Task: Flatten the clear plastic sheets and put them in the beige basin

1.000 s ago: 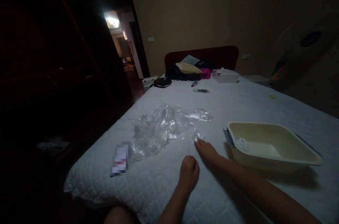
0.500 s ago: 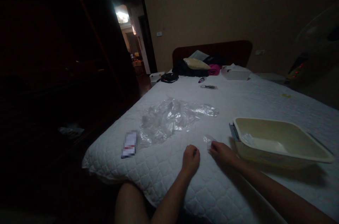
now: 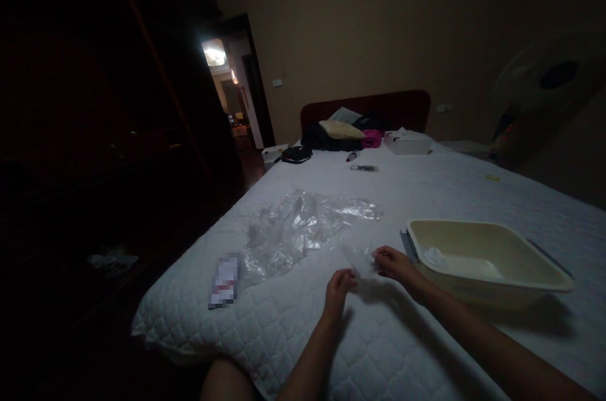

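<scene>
On the bed [image 3: 426,199], just left of the basin [image 3: 492,227], both hands are now raised off the quilt with a film piece [image 3: 362,260] stretched between them. One second ago the left hand [image 3: 338,287] lay as a loose fist on the quilt, and the right hand [image 3: 398,265] only had fingertips on the film, which was lying flat. Now the left thumb and fingers are closed in a pinch on the film's near edge. The right fingers are curled shut on its far edge, close to the basin's left end. Judgement: the film is picked up and held taut, no longer resting on the bed. Light is dim, so the finer finger contact is not resolved. Others, by size: a fan [image 3: 549,82] well behind the basin to its right; a heap [image 3: 293,230] of clear plastic left of the basin, beyond the hands and apart from them; a white box [image 3: 406,143] far behind the basin; a packet [image 3: 224,280] far left of the basin, touching the heap's near edge; a clear scrap [image 3: 433,257] inside the basin at its left end; a pen [image 3: 351,155] far behind. A dark flat strip [image 3: 406,244] pokes out from under the basin's left end, just beside the right hand. Nothing lies between the hands and the basin.
</scene>
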Motion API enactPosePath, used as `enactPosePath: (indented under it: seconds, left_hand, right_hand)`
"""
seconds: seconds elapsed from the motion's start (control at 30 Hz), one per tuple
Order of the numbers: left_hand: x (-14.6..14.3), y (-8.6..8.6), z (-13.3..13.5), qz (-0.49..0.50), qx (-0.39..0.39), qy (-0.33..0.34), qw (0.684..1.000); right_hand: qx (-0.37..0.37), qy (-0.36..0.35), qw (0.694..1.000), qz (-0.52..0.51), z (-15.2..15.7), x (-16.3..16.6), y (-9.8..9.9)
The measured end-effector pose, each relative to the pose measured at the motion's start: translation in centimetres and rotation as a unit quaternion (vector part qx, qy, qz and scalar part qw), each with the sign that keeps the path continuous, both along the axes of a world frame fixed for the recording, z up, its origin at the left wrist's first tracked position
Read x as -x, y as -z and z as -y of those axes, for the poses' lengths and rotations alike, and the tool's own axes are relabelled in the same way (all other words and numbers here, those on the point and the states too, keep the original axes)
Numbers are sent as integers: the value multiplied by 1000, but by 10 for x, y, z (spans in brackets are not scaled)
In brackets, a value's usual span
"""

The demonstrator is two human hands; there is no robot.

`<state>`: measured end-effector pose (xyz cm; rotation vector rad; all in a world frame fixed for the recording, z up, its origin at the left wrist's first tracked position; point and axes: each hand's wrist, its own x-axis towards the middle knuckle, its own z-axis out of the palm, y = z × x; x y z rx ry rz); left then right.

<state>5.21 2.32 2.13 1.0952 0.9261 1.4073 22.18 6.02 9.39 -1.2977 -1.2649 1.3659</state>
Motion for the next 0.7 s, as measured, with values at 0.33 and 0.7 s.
enactPosePath:
  seconds: [0.33, 0.7]
  left_hand:
    - [-6, -5, -4, 196, 99, 9, 976]
    - [10, 24, 0, 324, 146, 33, 934]
  right_hand:
    - [-2, -113, 992, 59, 27, 11, -6]
    - [39, -25, 996, 75, 19, 2, 26]
